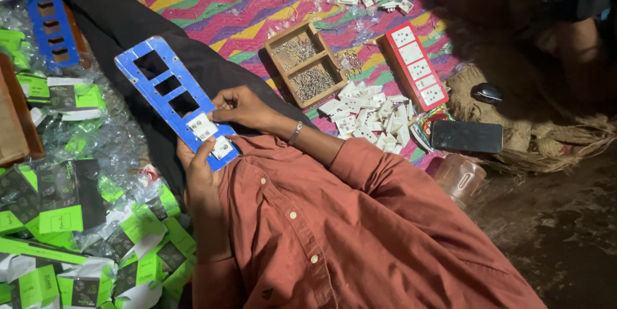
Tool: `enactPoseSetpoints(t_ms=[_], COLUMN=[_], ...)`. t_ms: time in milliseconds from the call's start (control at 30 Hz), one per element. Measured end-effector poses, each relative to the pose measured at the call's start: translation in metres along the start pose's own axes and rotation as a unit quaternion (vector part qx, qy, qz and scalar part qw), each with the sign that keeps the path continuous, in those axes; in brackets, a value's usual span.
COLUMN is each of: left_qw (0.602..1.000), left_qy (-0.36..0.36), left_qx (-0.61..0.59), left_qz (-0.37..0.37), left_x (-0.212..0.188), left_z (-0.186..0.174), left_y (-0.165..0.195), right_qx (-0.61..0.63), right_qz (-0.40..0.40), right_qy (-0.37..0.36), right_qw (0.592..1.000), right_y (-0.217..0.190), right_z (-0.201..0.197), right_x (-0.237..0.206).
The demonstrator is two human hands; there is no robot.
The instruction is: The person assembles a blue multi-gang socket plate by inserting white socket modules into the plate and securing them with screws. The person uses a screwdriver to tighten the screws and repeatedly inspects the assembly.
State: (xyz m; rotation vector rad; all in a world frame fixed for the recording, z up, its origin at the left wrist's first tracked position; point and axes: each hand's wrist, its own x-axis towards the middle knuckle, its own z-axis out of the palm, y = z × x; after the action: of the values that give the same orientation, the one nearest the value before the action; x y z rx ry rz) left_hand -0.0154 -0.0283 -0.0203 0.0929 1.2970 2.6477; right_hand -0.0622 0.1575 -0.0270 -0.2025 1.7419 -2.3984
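Both hands [222,135] gripping blue panel [173,93]

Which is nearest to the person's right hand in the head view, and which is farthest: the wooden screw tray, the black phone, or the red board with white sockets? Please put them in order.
From the right hand:
1. Wooden screw tray, just up and right of the hand.
2. Red board with white sockets, further right on the striped mat.
3. Black phone, far right, on the mat's edge.
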Motion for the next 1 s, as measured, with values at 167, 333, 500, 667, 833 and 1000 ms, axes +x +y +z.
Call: enactPoseSetpoints(t_ms=[167, 333, 500, 667, 833, 1000], left_qw=[1.000, 1.000, 0.998, 0.992, 0.990, 0.982], left_qy=[-0.011, -0.010, -0.030, -0.038, -0.054, -0.042], left_qx=[0.010, 0.000, -0.064, -0.114, -0.118, -0.163], left_qz=[0.014, 0.011, -0.006, -0.034, -0.062, -0.084], left_x=[-0.001, -0.001, -0.001, 0.003, 0.005, -0.002], left_z=[-0.001, -0.001, -0.002, -0.009, -0.027, -0.051], left_y=[-0.002, 0.000, 0.006, 0.009, 0.000, 0.001], right_qx=[-0.023, 0.033, 0.150, 0.037, -0.035, -0.251], right_qz=[-0.012, -0.003, 0.063, -0.034, -0.076, -0.193], right_qy=[0.004, -0.024, -0.067, -0.078, -0.057, -0.034], right_qw=[1.000, 0.999, 0.984, 0.996, 0.995, 0.948], right_y=[0.005, 0.005, 0.000, -0.005, -0.019, -0.040], right_z=[-0.001, -0.002, -0.007, 0.000, 0.007, 0.011], right_x=[0.002, 0.001, -0.003, -0.003, -0.011, -0.019])
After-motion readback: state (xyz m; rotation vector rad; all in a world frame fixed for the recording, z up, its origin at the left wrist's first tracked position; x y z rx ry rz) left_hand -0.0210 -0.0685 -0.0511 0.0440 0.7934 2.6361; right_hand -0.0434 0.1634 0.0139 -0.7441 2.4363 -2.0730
